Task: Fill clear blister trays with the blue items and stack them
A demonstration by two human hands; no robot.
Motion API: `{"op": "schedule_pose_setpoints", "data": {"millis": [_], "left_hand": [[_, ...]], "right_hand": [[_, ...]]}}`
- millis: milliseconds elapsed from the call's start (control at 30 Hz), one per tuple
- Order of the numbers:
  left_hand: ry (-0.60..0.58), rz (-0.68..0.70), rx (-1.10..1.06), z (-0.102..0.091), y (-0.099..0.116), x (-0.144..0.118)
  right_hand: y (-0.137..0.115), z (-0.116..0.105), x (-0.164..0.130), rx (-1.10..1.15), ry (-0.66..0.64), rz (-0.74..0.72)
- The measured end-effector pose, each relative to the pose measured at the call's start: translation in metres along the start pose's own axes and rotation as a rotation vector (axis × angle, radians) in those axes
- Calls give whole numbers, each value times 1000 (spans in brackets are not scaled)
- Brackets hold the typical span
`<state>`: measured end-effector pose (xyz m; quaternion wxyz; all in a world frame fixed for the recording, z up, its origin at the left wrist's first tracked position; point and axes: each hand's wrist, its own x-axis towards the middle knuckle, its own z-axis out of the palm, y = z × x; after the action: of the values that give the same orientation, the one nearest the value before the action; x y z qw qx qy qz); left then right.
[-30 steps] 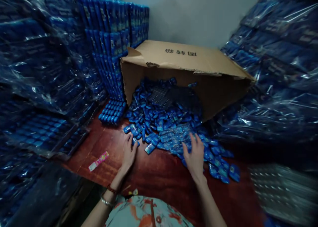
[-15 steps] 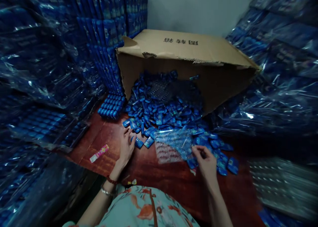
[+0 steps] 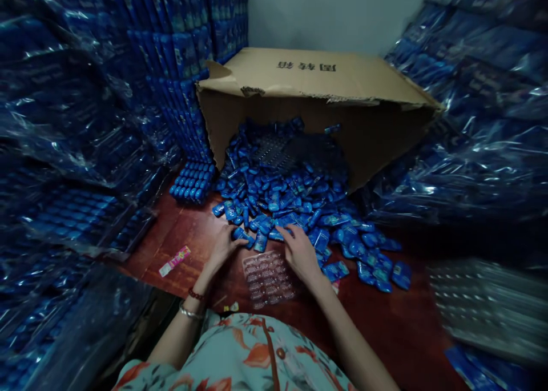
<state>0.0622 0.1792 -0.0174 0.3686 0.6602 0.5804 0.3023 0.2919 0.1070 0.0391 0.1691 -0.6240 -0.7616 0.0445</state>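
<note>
Small, flat, rounded blue packs [image 3: 274, 194] lie in a big loose heap on the reddish-brown table. At the heap's near left edge, my left hand [image 3: 221, 248] has its thumb and fingers around one blue pack [image 3: 244, 238]. My right hand [image 3: 302, 255] reaches in from the right, its fingertips closed at another blue pack [image 3: 276, 235], which they partly cover. Between my forearms, a clear plastic tray [image 3: 268, 282] with rows of moulded hollows rests flat on the table. My right hand hides its upper right corner.
A cardboard box [image 3: 308, 74] lies on its side behind, packs spilling from its mouth. A block of blue packs [image 3: 192, 182] stands left. Clear trays [image 3: 479, 299] are stacked right. Plastic-wrapped blue stacks [image 3: 479, 145] flank both sides. A pink strip [image 3: 174, 261] lies at left.
My right hand has put the clear tray down on the table, let it go and moved left to the packs. My left hand has moved slightly right onto a pack.
</note>
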Motion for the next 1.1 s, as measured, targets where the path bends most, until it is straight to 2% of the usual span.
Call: {"op": "schedule_pose_setpoints", "data": {"millis": [67,133,267,333,400,467,533,567,633,767,867,1000,1100], "left_hand": [[-20,-14,-97,-3,1,1],[-12,-19,-170,-8,3,-4],[78,-37,-250,-16,15,-30],[46,-37,-290,-13,26,-48],[-38,12,-280,-5,37,-63],[-92,107,-208,6,45,-74],[-74,193,-121,15,49,-79],[-53,220,-81,18,49,-79],[-33,264,3,20,47,-79],[-136,372,194,17,43,-78],[-224,410,300,12,47,-80],[-339,463,433,9,57,-80],[-414,491,490,9,65,-74]], "right_hand": [[-6,3,34,-51,-159,-151],[-9,9,56,-93,-260,-226],[-3,18,67,-35,-265,-283],[5,20,59,73,-212,-274],[13,20,45,251,-105,-194],[19,20,25,463,57,-33],[24,20,3,641,179,135],[26,20,-8,696,197,186],[28,20,-27,733,161,186],[26,21,-50,632,69,-46],[16,18,-55,439,0,-170],[-6,6,-54,132,-179,-147],[-20,-4,-48,16,-311,-67]]}}
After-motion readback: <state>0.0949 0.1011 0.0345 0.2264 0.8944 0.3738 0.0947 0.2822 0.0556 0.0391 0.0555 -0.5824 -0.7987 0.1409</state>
